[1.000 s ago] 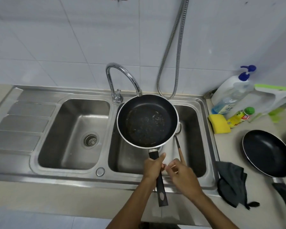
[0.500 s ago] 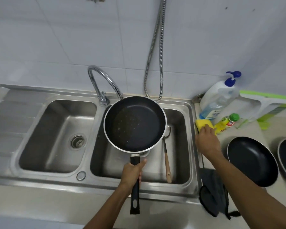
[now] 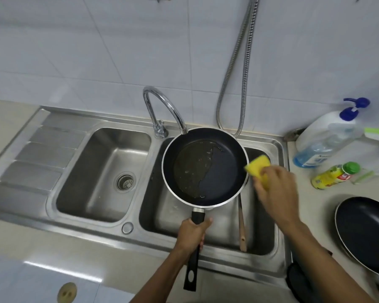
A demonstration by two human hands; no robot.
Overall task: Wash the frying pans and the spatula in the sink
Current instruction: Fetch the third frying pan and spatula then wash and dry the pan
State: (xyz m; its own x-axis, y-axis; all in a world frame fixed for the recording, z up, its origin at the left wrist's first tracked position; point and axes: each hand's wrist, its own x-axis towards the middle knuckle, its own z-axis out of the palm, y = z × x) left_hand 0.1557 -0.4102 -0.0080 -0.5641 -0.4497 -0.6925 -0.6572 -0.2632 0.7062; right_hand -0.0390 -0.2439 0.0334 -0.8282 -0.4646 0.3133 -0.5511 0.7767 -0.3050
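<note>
Their left hand (image 3: 192,234) gripped the pan (image 3: 206,169) by its handle over the right basin (image 3: 263,232), handle pointing back at them. Their right hand (image 3: 276,189) pinched the sponge (image 3: 257,166) at the pan's right rim, so I'd guess the scrub goes leftward. The spatula (image 3: 241,224) lay in the basin.

No text legible: labels on pump bottle (image 3: 324,141) and yellow bottle (image 3: 330,176), right of right grip (image 3: 274,186), too blurred.

Bright, even light; glare streaks the desk (image 3: 61,273) left of the sink (image 3: 127,228); right hand (image 3: 276,191) motion-blurred; edges bow.
</note>
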